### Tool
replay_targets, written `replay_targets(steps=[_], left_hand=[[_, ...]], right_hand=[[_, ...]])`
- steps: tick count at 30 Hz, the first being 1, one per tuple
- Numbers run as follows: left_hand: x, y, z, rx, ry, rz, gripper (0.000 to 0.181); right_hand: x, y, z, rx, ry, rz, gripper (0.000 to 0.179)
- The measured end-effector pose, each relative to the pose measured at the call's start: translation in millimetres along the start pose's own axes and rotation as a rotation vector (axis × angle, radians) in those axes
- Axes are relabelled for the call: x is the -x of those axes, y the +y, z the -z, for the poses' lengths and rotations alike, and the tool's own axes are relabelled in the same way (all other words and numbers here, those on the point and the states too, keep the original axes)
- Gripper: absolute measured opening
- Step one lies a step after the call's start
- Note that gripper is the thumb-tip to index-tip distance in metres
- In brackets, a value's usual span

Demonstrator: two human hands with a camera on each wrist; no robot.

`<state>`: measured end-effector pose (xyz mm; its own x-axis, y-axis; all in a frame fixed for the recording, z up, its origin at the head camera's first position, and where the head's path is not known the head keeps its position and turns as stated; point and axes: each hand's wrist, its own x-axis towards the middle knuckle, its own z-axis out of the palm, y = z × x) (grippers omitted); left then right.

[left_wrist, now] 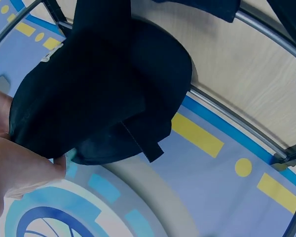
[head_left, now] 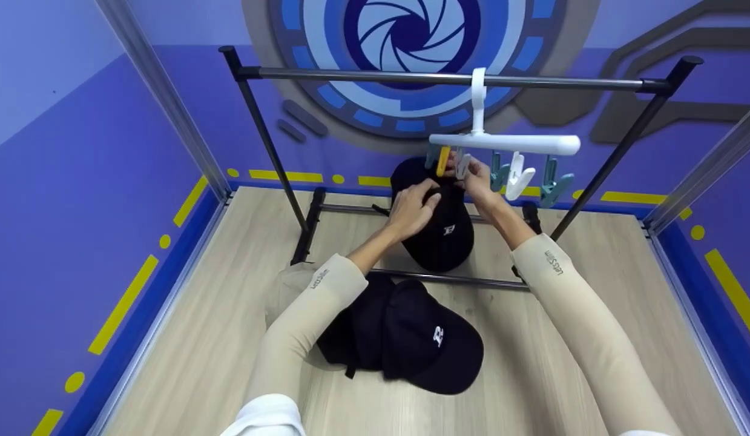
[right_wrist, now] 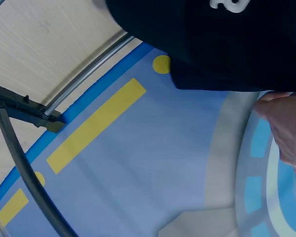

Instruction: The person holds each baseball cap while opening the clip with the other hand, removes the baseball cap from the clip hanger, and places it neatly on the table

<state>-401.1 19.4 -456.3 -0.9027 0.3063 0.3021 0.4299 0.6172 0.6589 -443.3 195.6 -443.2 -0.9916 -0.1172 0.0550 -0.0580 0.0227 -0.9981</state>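
A black cap point(head_left: 438, 242) with a small white letter hangs crown-up, brim downward, beneath the white clip hanger point(head_left: 508, 143). My left hand point(head_left: 414, 209) grips it from the left, thumb and fingers on its upper part. From the right, my right hand point(head_left: 479, 180) pinches its upper edge. A grey clip point(head_left: 463, 165) and a yellow clip point(head_left: 443, 161) overlap the right fingers in the head view. Part of a hand point(left_wrist: 24, 168) holds the cap's edge in the left wrist view, where its strap point(left_wrist: 150, 148) dangles loose.
The hanger hooks over the top bar point(head_left: 362, 75) of a black rack. A white clip point(head_left: 519, 177) and teal clips point(head_left: 554, 184) hang to the right. On the wooden floor lie a black cap with a white R point(head_left: 432, 339) and a beige cap point(head_left: 287, 290). A patterned wall point(head_left: 187, 109) stands behind.
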Motion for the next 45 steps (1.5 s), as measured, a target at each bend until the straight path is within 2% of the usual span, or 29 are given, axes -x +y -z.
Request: replay_targets(steps=[4, 11, 15, 19, 25, 31, 35, 45], left_hand=[[3.7, 8.2, 1.8, 0.014, 0.015, -0.034, 0.023], [10.4, 17.1, 13.1, -0.005, -0.013, -0.061, 0.026], [16.6, 20.8, 18.5, -0.017, -0.02, -0.063, 0.026], [19.6, 24.7, 19.7, -0.02, -0.004, -0.092, 0.025], [25.5, 32.0, 17.5, -0.022, -0.017, -0.115, 0.026], [31.7, 42.3, 16.6, -0.012, -0.021, -0.157, 0.026], [35.6, 49.0, 17.1, -0.009, -0.036, -0.184, 0.026], [48.5, 72.2, 23.5, -0.016, -0.055, -0.234, 0.026]], right_hand=[[5.1, 3, 13, 0.038, -0.03, 0.029, 0.046], [20.9, 8, 38, 0.256, 0.003, 0.014, 0.051], [33.5, 11, 49, 0.384, -0.035, 0.065, 0.053], [44.9, 10, 59, 0.53, -0.074, 0.121, 0.055], [61.1, 8, 72, 0.704, -0.058, 0.184, 0.053], [75.5, 7, 84, 0.792, -0.049, 0.188, 0.059], [83.3, 7, 91, 0.811, -0.051, 0.178, 0.062], [98.3, 9, 97, 0.841, -0.045, 0.261, 0.063]])
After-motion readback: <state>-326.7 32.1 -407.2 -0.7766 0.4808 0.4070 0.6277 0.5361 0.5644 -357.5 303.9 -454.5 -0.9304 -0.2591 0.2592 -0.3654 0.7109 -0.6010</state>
